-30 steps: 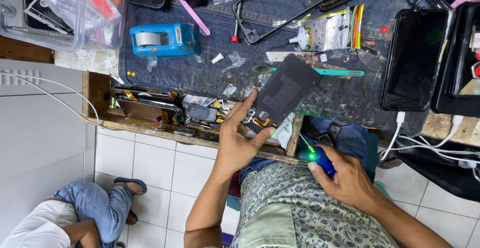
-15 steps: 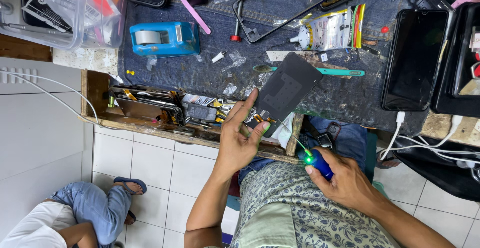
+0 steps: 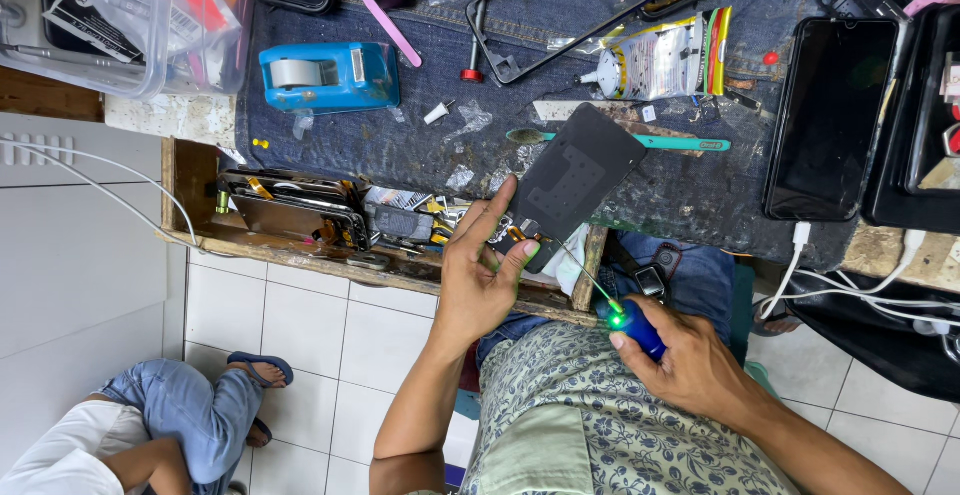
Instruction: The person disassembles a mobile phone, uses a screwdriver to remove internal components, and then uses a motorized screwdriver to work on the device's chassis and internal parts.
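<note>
Taking the blue tape dispenser (image 3: 328, 76) on the dark cloth-covered bench (image 3: 420, 145) as the landmark: far below it and to the left, another person's legs in jeans and a sandalled foot (image 3: 255, 367) rest on the white floor tiles. Directly below the dispenser, an open wooden drawer (image 3: 300, 217) is crammed with phone parts and scrap.

Below and to the right of the dispenser, the left hand (image 3: 480, 280) reaches up, fingers spread, its thumb and fingertips pinching the lower corner of a dark grey flat panel (image 3: 578, 177). The panel is a matte, rounded rectangle with faint recessed outlines on its face; it is tilted diagonally, its upper end lying over the bench edge and across a teal-handled tool (image 3: 660, 141), its lower end over the drawer's right side.

Further right and lower, the right hand (image 3: 690, 360) is closed around a small blue tool (image 3: 636, 327) with a glowing green light at its front. A thin needle-like tip runs from it up toward the panel's lower corner; whether it touches there I cannot tell.

Well to the right of the dispenser, a black phone (image 3: 828, 120) lies screen up on the bench, a white cable (image 3: 790, 260) plugged into its lower end.
</note>
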